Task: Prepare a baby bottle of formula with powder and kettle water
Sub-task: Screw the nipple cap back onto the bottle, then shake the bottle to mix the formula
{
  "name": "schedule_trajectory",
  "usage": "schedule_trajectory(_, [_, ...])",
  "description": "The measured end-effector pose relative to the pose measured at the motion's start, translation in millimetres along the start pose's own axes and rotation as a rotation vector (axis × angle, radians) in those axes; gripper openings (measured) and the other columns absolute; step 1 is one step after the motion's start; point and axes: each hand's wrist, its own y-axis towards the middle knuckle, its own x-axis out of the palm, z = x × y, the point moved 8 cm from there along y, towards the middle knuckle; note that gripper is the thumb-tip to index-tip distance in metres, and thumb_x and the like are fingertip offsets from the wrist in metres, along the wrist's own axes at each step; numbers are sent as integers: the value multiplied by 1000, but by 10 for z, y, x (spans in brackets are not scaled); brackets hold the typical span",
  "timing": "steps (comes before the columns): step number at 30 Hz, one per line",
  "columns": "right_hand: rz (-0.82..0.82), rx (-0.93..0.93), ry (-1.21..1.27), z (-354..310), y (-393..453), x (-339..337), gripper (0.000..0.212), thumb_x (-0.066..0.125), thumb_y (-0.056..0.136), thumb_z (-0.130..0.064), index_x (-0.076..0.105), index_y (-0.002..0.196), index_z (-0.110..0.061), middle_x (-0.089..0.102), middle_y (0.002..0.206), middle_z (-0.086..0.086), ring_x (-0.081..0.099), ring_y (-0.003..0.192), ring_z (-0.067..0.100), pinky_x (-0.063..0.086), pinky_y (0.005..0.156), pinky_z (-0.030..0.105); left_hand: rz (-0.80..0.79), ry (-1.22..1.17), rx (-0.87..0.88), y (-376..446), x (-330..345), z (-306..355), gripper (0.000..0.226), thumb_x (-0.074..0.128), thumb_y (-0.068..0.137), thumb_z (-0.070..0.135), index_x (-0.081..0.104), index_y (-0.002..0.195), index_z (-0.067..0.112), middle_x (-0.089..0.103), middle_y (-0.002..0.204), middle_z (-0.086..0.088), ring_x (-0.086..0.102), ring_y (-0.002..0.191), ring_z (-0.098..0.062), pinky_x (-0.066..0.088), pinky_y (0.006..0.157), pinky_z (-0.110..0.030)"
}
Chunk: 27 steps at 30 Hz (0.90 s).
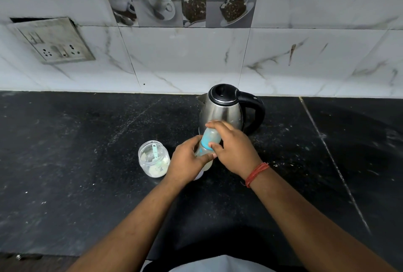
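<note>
A baby bottle [208,141] with a blue collar and a clear cap stands tilted away from me on the black counter, with pale liquid low in its body. My left hand [187,160] grips the bottle's body. My right hand [231,147] grips the cap and collar from above, with a red thread around the wrist. Just behind the bottle stands a steel kettle [224,108] with a black lid and handle. To the left sits an open clear jar [153,159] holding white powder and a small green scoop.
The black stone counter [87,162] runs to a marble-tiled wall. A wall socket plate [52,40] hangs at the upper left. A seam in the counter [331,156] runs diagonally on the right. White specks lie scattered on the counter.
</note>
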Motion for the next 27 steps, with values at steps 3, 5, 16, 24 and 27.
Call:
schedule_trajectory(3, [76,12,14,10,-88,22,52,72,85,-10,58,135,-17,56,143,-3,56,127,17,45,107,30,26,59,22,-13,-24,41,45,85,79,39,69,120,30,72,98,14,66,89,-2,57,80,-37])
schedule_trajectory(5, [88,21,32,25,-118,45,53,71,88,-11,55,138,-17,53,147,-4,53,132,15,43,111,30,14,78,35,-25,-36,61,45,85,79,40,69,121,31,72,97,14,66,89,-2,56,79,-36])
schedule_trajectory(16, [-214,110,338,216,-182,68,103,70,88,-8,6,156,-51,47,150,-7,59,122,4,52,104,34,-173,-151,-94,22,-92,108,45,83,86,37,68,127,26,76,111,9,71,103,-9,57,97,-40])
schedule_trajectory(24, [-71,63,161,83,-246,60,100,77,85,-23,9,157,-42,61,132,5,66,103,14,52,87,24,-306,-199,-110,-1,6,250,34,80,90,29,72,122,24,78,106,3,73,103,-20,57,98,-49])
schedule_trajectory(27, [-41,49,204,60,-227,47,98,77,83,-20,15,156,-39,61,127,4,65,98,15,54,86,27,-305,-204,-109,-7,-20,295,41,80,85,41,72,122,27,78,108,3,73,105,-20,56,99,-50])
